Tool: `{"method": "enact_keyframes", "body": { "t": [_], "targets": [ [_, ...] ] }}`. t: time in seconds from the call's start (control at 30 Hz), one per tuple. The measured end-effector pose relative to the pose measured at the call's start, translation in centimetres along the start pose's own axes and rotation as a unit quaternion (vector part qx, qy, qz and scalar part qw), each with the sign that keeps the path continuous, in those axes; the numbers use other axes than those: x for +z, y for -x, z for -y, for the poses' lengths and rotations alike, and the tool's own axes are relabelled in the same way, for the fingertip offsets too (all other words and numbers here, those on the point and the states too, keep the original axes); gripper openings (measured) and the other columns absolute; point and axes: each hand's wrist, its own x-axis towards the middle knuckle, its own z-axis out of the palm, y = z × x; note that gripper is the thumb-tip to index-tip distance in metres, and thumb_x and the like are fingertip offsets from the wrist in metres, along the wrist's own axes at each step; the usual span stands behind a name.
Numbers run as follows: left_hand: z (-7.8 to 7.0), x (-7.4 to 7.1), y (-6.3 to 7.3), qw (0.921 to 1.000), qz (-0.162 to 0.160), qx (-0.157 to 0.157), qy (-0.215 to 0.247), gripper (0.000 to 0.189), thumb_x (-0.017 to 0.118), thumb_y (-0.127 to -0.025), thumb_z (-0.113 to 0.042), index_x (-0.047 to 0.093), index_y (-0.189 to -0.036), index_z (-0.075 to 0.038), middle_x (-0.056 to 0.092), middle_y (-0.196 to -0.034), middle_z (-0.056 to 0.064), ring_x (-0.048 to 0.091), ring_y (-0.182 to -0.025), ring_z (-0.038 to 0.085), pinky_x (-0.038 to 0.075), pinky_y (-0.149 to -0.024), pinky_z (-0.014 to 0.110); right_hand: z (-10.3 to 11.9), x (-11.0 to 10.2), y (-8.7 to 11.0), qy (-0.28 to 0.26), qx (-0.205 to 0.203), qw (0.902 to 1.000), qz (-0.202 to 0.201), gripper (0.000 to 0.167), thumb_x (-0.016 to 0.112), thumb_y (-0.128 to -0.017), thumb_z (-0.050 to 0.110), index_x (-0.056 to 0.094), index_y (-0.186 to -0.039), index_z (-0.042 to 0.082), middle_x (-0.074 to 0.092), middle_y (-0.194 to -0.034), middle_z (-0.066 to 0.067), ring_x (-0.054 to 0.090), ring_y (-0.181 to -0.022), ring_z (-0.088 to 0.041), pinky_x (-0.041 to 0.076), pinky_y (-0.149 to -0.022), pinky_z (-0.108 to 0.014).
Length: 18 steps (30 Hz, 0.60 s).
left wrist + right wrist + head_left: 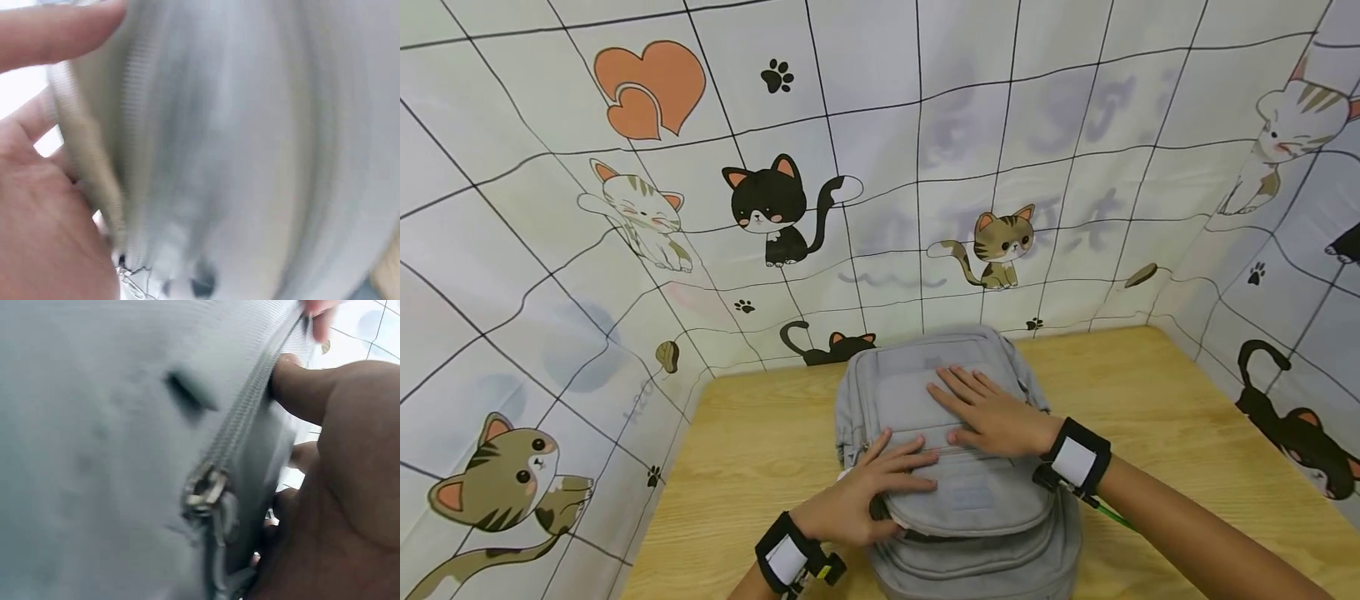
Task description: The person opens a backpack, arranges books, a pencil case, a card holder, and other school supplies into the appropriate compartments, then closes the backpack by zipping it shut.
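Observation:
A grey backpack (895, 390) lies flat on the wooden table, its front pocket (992, 512) gaping along the lower edge. My left hand (865, 496) holds the left edge of the pocket's flap, thumb at the opening and fingers spread over the top. Higher up, my right hand (1000, 421) rests on the backpack with its fingers extended. In the left wrist view, the pocket edge (94, 147) runs between thumb and fingers; the picture is blurred. A metal zipper slider (206, 494) shows on the seam in the right wrist view, below the thumb.
The wooden table (767, 442) extends on both sides of the backpack. Behind it and at the sides hangs a white gridded cloth (880, 208) printed with cats and paw marks. Both wrists wear black straps (1078, 454); a green cable (1112, 515) trails from the right one.

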Motion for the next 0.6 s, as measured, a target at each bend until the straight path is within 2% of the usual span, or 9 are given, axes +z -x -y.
{"method": "enact_keyframes", "body": {
  "t": [0.03,0.1,0.13,0.17,0.27,0.33,0.43,0.5,0.6],
  "targets": [
    [-0.1,-0.7,0.1,0.998,-0.004,0.005,0.063,0.05,0.061,-0.087,-0.025,0.047,-0.135,-0.018,0.034,-0.148,0.005,0.019,-0.141,0.029,0.002,-0.112,0.056,-0.1,0.1,0.0,-0.005,-0.003,0.9999,-0.009,0.071,0.05,-0.092,0.042,0.018,-0.148,0.013,0.012,-0.153,-0.017,0.014,-0.141,-0.036,0.015,-0.109,-0.057],
    [-0.2,-2.1,0.3,0.9851,-0.037,0.014,0.167,0.04,0.056,-0.091,-0.016,0.051,-0.13,-0.01,0.04,-0.142,0.014,0.023,-0.138,0.035,0.008,-0.113,0.053,-0.3,0.2,-0.2,-0.011,-0.006,0.9998,-0.013,0.071,0.05,-0.092,0.042,0.018,-0.148,0.012,0.012,-0.153,-0.018,0.013,-0.14,-0.038,0.014,-0.109,-0.057],
    [-0.3,-2.8,0.5,0.9786,-0.065,0.002,0.195,0.036,0.055,-0.091,-0.008,0.053,-0.127,-0.008,0.045,-0.138,0.016,0.029,-0.135,0.036,0.014,-0.113,0.049,-0.4,0.1,-0.3,-0.016,-0.006,0.9998,-0.01,0.071,0.05,-0.092,0.042,0.017,-0.148,0.012,0.011,-0.153,-0.018,0.012,-0.14,-0.038,0.013,-0.109,-0.058],
    [-0.4,-3.3,0.7,0.9742,-0.102,-0.015,0.201,0.034,0.054,-0.09,-0.001,0.056,-0.124,-0.006,0.049,-0.134,0.018,0.036,-0.131,0.036,0.024,-0.111,0.045,-0.3,-0.3,-0.5,-0.018,-0.005,0.9998,-0.004,0.071,0.05,-0.093,0.042,0.017,-0.148,0.011,0.011,-0.153,-0.018,0.012,-0.14,-0.039,0.013,-0.109,-0.058],
    [0.0,-4.2,1.4,0.9618,-0.215,-0.102,0.135,0.031,0.054,-0.087,0.007,0.06,-0.115,-0.004,0.057,-0.12,0.019,0.052,-0.113,0.034,0.047,-0.092,0.038,0.5,-1.7,-1.6,-0.024,0.0,0.9996,0.017,0.071,0.05,-0.093,0.042,0.019,-0.148,0.011,0.01,-0.153,-0.019,0.012,-0.14,-0.039,0.015,-0.109,-0.058],
    [0.7,-3.9,1.8,0.9497,-0.246,-0.174,0.085,0.028,0.057,-0.087,0.003,0.06,-0.113,-0.005,0.059,-0.114,0.015,0.057,-0.104,0.031,0.051,-0.081,0.039,1.4,-2.7,-3.0,-0.02,-0.002,0.9992,0.034,0.069,0.049,-0.093,0.043,0.02,-0.147,0.013,0.01,-0.154,-0.016,0.012,-0.141,-0.036,0.016,-0.11,-0.056],
    [2.2,-2.7,2.3,0.9433,-0.229,-0.235,0.048,0.028,0.062,-0.087,-0.008,0.059,-0.114,-0.008,0.059,-0.112,0.009,0.059,-0.099,0.026,0.051,-0.074,0.04,2.8,-3.0,-5.8,0.006,-0.037,0.998,0.05,0.063,0.049,-0.093,0.042,0.027,-0.146,0.016,0.017,-0.153,-0.011,0.015,-0.141,-0.031,0.018,-0.112,-0.051],
    [2.9,-2.0,2.5,0.9424,-0.213,-0.254,0.047,0.026,0.064,-0.086,-0.015,0.06,-0.112,-0.011,0.059,-0.109,0.004,0.059,-0.097,0.021,0.051,-0.073,0.037,3.8,-2.5,-7.7,0.021,-0.077,0.995,0.06,0.056,0.049,-0.093,0.04,0.035,-0.143,0.018,0.025,-0.151,-0.009,0.018,-0.141,-0.029,0.019,-0.112,-0.049],
    [3.3,-1.1,2.9,0.9406,-0.211,-0.265,0.026,0.017,0.065,-0.085,-0.023,0.065,-0.102,-0.021,0.06,-0.101,-0.006,0.056,-0.09,0.011,0.05,-0.072,0.027,5.1,-1.3,-9.9,0.042,-0.129,0.9875,0.081,0.044,0.052,-0.092,0.039,0.05,-0.133,0.023,0.037,-0.146,-0.004,0.024,-0.14,-0.027,0.019,-0.112,-0.048]
  ]
}}
